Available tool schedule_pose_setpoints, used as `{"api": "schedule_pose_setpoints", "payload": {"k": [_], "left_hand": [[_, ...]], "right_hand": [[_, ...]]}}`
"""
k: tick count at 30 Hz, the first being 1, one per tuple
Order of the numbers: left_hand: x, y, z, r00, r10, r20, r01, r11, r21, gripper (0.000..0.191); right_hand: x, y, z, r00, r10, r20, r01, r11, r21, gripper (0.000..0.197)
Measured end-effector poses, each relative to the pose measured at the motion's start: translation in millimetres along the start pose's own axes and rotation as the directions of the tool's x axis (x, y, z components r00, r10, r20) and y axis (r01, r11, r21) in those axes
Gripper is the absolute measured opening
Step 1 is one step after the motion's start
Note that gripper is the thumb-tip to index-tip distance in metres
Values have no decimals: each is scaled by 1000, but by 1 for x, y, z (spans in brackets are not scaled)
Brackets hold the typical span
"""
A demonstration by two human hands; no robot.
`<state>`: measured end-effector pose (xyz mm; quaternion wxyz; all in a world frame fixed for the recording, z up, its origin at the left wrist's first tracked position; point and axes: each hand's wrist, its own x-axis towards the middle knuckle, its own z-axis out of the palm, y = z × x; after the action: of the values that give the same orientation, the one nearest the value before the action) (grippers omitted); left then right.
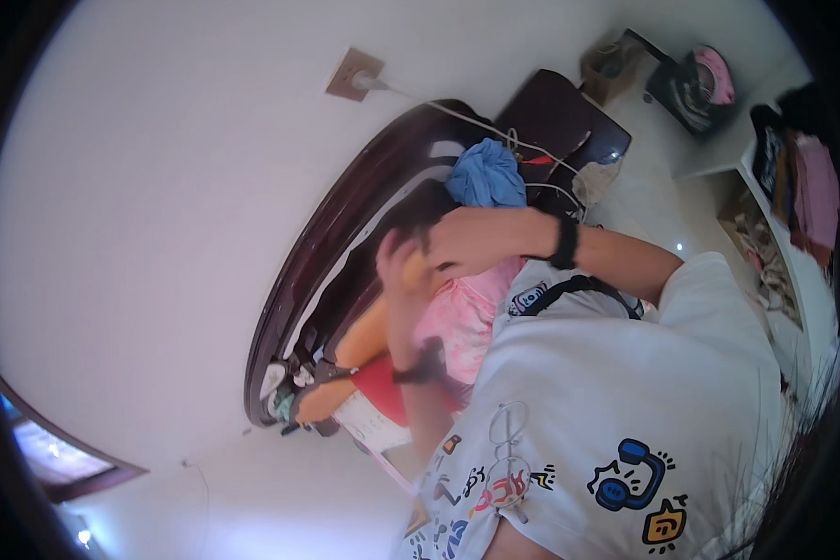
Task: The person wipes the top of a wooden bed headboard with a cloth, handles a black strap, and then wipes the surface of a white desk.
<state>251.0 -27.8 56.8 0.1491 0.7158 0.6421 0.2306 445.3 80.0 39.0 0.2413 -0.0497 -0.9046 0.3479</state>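
My right hand (472,241), with a black band on its wrist, is curled and angled downward. Beside it, motion-blurred, my left hand (400,269) is raised with its fingers partly bent; a dark band also circles that wrist. The hands nearly meet above an orange-yellow shape (364,332) that I cannot identify. Whether either hand grips something is lost in blur and overlap. Pink mottled fabric (462,315) lies just below them, and a bunched blue cloth (486,173) sits beyond my right hand. Red material (381,392) shows by my left forearm.
A dark glossy wooden headboard (322,231) curves along the wall. A white cable (462,115) hangs from a wall socket (355,73). White shelving (759,189) with folded clothes (812,189) stands at right. A dark bag with pink trim (693,91) is on the floor.
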Motion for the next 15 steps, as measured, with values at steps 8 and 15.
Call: {"api": "schedule_pose_setpoints", "payload": {"k": [8, 15], "left_hand": [[79, 128, 95, 845, 459, 275, -367, 871, -327, 48], [64, 128, 111, 793, 408, 452, -179, 866, -467, 37]], "right_hand": [[-179, -45, -55, 849, 343, -401, -317, 939, 131, 21], [-189, -66, -76, 859, 450, -242, -434, 893, 121, 19]]}}
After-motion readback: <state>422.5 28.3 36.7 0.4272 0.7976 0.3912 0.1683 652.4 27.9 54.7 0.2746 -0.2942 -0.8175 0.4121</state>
